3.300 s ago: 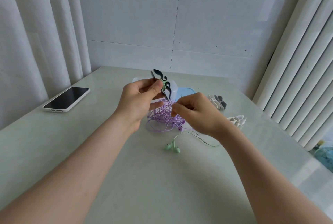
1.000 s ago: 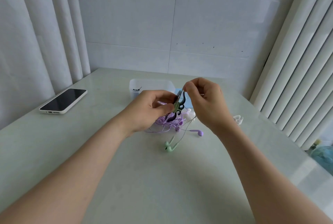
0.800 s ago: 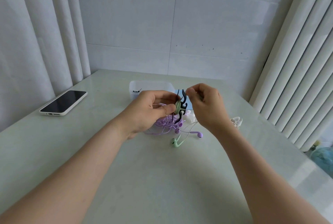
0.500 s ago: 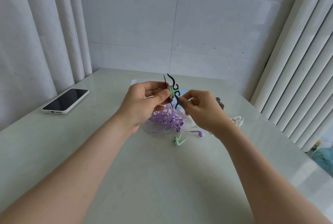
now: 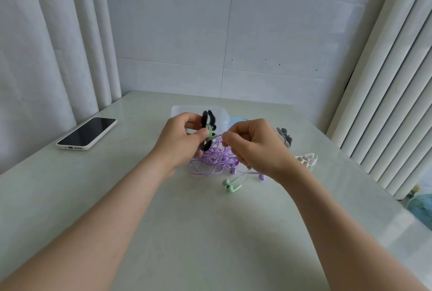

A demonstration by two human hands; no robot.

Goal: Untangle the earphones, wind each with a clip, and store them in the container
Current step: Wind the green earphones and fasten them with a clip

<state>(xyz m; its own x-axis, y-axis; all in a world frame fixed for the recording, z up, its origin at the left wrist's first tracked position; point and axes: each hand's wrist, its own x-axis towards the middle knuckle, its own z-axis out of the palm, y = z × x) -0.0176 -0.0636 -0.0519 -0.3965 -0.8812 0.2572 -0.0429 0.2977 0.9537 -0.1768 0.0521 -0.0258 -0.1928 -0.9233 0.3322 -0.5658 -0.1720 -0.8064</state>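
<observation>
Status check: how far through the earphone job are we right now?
Done: the green earphones look freed from the purple tangle. In hand: the left hand holds the black clip with green cable partly wound; the right hand pinches that cable. Left: finishing this wind, the purple tangle, using the spare clips, storing in the container.

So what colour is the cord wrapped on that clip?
The cord is pale green; head view.

Pale table (image 5: 210, 232) (phone (image 5: 87, 134), earphones (image 5: 210, 162), container (image 5: 223, 116))

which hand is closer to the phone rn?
Left. The left hand is right of the phone, gripping the black clip; the right hand is even farther right, pinching the green cable.
</observation>
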